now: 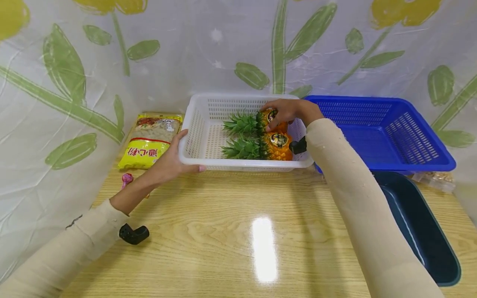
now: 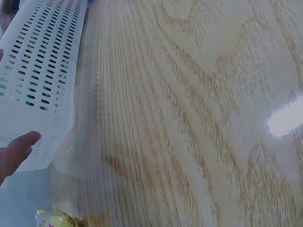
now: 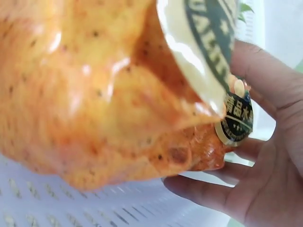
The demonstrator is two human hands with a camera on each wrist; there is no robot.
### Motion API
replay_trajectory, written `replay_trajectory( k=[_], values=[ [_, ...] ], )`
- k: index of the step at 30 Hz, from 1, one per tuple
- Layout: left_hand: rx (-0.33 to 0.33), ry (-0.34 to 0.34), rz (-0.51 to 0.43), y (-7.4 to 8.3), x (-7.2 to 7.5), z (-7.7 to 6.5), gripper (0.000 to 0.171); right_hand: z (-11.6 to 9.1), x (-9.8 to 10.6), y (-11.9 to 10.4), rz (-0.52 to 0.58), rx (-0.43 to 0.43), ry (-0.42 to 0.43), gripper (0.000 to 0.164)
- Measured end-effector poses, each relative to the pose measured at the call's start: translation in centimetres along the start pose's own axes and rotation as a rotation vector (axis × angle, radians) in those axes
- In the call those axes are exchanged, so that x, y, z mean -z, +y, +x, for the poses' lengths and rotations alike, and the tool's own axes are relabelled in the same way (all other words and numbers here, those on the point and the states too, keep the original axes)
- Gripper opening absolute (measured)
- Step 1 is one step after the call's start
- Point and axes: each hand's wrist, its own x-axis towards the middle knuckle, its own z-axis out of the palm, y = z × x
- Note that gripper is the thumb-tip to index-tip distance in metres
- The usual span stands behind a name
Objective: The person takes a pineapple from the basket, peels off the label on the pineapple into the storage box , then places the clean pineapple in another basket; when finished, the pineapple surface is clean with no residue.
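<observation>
My left hand (image 1: 169, 159) holds the near left corner of a white plastic basket (image 1: 238, 163), its thumb along the front wall and its fingers at the left end. The left wrist view shows that thumb (image 2: 21, 146) against the slotted wall. Inside the basket, two orange pineapples with green crowns lie side by side, crowns to the left. My right hand (image 1: 288, 111) reaches in from above and grips the far pineapple (image 1: 266, 120), fingers curled round its body. The near pineapple (image 1: 281, 153) lies beside it; both bear a black and gold label.
A blue basket (image 1: 372, 138) stands right of the white one, with a dark green tray (image 1: 413, 215) in front and a clear packet (image 1: 437, 180) by its near right corner. To the left lie a yellow macaroni bag (image 1: 149, 142) and a pink-wrapped lollipop (image 1: 127, 180).
</observation>
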Motion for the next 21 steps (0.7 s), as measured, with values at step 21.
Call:
replay_trajectory(
  k=[21],
  values=[
    [0.000,0.003,0.007,-0.29,-0.01,0.16,0.121,1.04,-0.25,-0.92,-0.134,-0.029,-0.002,0.087]
  ],
)
